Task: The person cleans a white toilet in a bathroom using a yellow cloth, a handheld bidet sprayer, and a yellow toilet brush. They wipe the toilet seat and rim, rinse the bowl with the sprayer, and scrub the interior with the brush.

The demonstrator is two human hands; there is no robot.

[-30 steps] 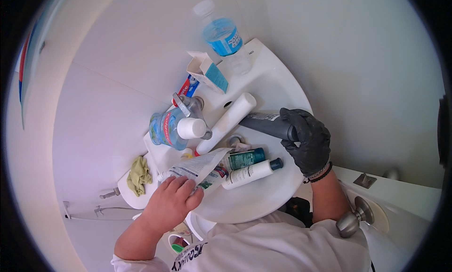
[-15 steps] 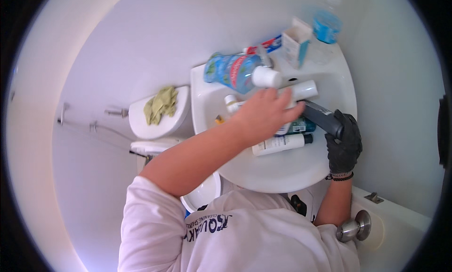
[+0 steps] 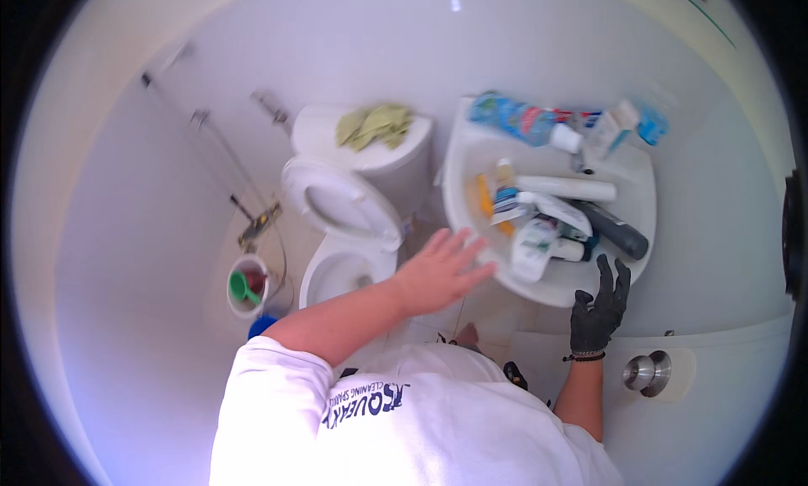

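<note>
Dark grey bottle (image 3: 619, 230) lies on its side in the right part of the sink, its near end just beyond my gloved fingers. The pale wall (image 3: 711, 259) runs close along the sink's right edge, so room on that side is tight. To my left is the toilet (image 3: 341, 201), lid raised, and the tiled floor (image 3: 433, 322) shows as an open strip between it and the sink. The white sink (image 3: 555, 291) curves toward me; a bare band of basin lies between its front rim and the heap of toiletries.

My bare left hand (image 3: 436, 276) is spread wide and empty above that strip, fingertips by the sink's left front edge; I can't tell whether they touch it. My gloved right hand (image 3: 599, 313) is at the front rim, fingers apart around nothing, just beside the dark grey bottle. A long white cylinder (image 3: 568, 187) crosses the basin farther back. Nearer my left fingertips, the white bottle (image 3: 530, 252) rests inside the front rim, blurred. Smallest, a metal doorknob (image 3: 646, 373) stands right of my right forearm.
</note>
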